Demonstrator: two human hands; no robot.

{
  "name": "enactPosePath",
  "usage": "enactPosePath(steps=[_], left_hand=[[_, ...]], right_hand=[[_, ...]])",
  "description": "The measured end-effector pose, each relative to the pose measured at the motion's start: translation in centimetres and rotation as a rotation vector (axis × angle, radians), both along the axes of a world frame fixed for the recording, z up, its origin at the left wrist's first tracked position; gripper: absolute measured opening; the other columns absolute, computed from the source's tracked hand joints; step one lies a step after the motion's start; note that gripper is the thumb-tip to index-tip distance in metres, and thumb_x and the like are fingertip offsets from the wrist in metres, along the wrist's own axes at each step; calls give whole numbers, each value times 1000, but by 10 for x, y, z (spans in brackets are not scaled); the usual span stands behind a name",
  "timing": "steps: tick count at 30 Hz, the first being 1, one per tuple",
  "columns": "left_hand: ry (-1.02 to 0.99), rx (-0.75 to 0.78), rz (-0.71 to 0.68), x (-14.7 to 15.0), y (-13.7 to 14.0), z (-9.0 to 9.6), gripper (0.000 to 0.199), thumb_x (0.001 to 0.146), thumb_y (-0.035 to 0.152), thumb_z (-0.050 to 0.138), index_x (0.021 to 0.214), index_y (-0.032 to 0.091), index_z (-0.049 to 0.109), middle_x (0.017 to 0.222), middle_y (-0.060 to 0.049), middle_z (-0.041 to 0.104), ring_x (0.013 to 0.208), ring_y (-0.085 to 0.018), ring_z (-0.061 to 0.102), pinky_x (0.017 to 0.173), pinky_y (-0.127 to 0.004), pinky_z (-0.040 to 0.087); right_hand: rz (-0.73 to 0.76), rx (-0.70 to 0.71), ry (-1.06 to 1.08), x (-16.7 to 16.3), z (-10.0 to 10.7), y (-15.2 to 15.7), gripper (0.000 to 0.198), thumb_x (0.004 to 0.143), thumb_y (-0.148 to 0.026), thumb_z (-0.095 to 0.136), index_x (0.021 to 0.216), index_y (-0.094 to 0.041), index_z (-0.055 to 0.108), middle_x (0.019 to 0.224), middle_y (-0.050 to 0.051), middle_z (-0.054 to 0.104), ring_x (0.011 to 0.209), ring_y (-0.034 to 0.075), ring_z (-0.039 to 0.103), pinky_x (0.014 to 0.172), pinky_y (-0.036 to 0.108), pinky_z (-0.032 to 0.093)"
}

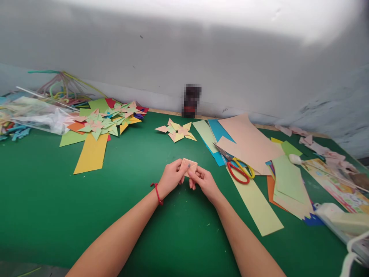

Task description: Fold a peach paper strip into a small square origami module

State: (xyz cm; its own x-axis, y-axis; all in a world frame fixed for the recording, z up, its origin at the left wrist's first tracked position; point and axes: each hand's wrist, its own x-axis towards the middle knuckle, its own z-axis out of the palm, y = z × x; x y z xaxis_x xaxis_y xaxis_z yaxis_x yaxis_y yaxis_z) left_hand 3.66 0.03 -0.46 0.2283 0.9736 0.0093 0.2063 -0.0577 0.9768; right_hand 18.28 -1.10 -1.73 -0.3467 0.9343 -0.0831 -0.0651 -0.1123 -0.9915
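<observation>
A small square of folded pink paper (190, 163) is held up between both hands above the green table (129, 215). My left hand (172, 175) pinches its left side, and a red cord bracelet circles that wrist. From the right, my right hand (204, 180) grips the lower right part, with the thumb lying on its face. Beyond the hands lie pointed paper stars (175, 130) in pink and yellow. Scissors (238, 169) with red and yellow handles rest on paper sheets to the right, their blades partly apart.
More folded stars (100, 123) are heaped over coloured sheets at the back left, near a clear plastic bag (49, 119). Large pink sheets (250, 138) and a pale green strip (256, 204) lie on the right. A white device (340, 215) stands at the right edge, and a wall rises behind.
</observation>
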Motion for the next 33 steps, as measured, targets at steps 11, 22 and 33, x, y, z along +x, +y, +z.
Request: enactPosePath(steps=[11,22,33], left_hand=[[-25,-9,-54,4,-2,-4,32,84,41,41,61,19,34,44,6,47,39,-7,43,43,-19,33],[-75,-20,-94,7,-6,0,30,83,40,44,63,19,38,44,6,49,38,-8,45,41,-19,33],[-141,-53,48,9,-6,-3,34,86,42,39,63,18,45,37,8,41,33,-7,37,43,-20,32]], right_hand=[[-151,66,-17,0,-2,1,24,82,-40,52,78,-17,53,50,-3,54,42,9,47,44,23,39],[-156,-32,198,-3,-5,-3,21,81,-37,51,75,-17,53,49,-2,55,42,11,49,40,22,37],[-197,19,96,-3,-5,-1,22,81,-39,52,85,-17,54,48,-4,53,39,9,44,40,22,37]])
